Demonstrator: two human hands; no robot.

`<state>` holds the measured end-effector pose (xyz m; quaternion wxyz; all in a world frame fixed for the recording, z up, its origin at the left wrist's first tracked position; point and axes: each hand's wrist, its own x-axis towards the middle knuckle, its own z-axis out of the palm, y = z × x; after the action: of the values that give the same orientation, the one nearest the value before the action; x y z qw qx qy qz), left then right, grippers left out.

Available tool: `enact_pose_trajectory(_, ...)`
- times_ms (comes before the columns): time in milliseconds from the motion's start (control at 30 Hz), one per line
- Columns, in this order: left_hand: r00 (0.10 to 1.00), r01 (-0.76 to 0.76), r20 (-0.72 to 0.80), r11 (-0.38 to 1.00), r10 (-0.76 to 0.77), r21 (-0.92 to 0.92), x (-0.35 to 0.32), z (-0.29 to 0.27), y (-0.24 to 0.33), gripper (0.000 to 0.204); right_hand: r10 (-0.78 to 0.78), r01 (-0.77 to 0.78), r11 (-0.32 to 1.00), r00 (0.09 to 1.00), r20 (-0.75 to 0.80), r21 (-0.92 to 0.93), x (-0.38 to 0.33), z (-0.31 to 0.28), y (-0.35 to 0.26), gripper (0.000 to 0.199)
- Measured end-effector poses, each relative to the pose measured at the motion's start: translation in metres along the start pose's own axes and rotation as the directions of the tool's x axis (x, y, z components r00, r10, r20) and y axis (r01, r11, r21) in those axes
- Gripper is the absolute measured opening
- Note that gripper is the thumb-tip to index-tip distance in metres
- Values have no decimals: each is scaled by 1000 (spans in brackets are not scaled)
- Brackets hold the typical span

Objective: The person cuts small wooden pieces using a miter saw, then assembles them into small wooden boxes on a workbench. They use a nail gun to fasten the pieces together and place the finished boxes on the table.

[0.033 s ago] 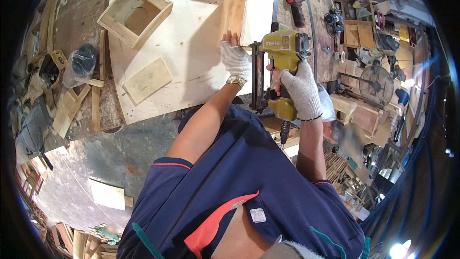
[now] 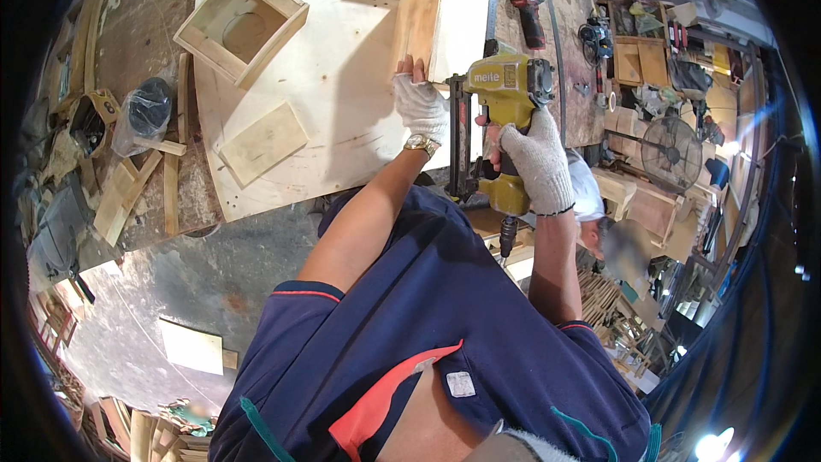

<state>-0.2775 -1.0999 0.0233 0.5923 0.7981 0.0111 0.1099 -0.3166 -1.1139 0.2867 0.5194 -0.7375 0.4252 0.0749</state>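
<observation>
My right hand, in a pale knit glove, grips the handle of a yellow-green pneumatic nail gun. The gun's black magazine runs down its left side, and its nose is beside the near end of a wooden box. My left hand, in a glove with bare fingertips, holds that box by its near left side. The left thumb is hidden. An air hose fitting hangs from the gun's lower end. Whether the nose touches the wood, I cannot tell.
On the pale plywood sheet are an open wooden box and a flat board. A red-black cordless drill lies beyond the gun. Wood strips lie at left. Another person is at right, near a fan.
</observation>
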Motion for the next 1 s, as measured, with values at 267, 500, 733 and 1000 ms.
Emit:
enact_pose_trajectory(267, 998, -61, -34, 998, 62, 14, 8, 10, -6, 68, -82, 81, 996, 996, -39, -36, 3, 0, -4, 39)
enact_pose_trajectory(500, 960, -184, 220, 983, 175, 25, 24, -34, -9, 122, -186, 176, 982, 968, -171, -73, 5, -48, 0, 28)
enact_pose_trajectory(733, 894, 160, 447, 951, -26, -265, 32, -130, -22, 126, -321, 221, 933, 869, -376, -285, 115, -151, 118, 43)
enact_pose_trajectory(1000, 616, 733, 405, 304, -675, -608, -40, -174, -68, 78, -395, -169, 597, 789, -471, -784, 238, -199, 226, 52)
